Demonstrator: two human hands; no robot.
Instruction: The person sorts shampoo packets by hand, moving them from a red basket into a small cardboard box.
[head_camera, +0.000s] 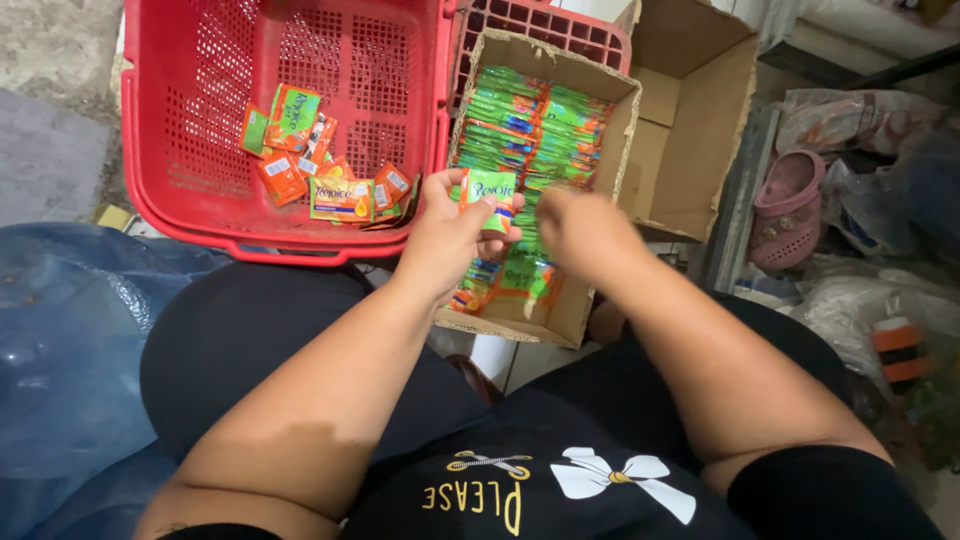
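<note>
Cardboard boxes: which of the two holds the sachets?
The nearer cardboard box, under both hands, is packed with green and orange sachets; the farther box behind it looks empty.

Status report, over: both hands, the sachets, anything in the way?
Left hand pinching a green sachet. Right hand empty, over the sachet-filled cardboard box. Loose sachets in red basket. Nothing blocking.

Your left hand (447, 232) pinches a green-and-orange sachet (487, 190) upright at its lower edge, at twelve o'clock from your lap, over the open cardboard box (618, 135) packed with matching sachets.
</note>
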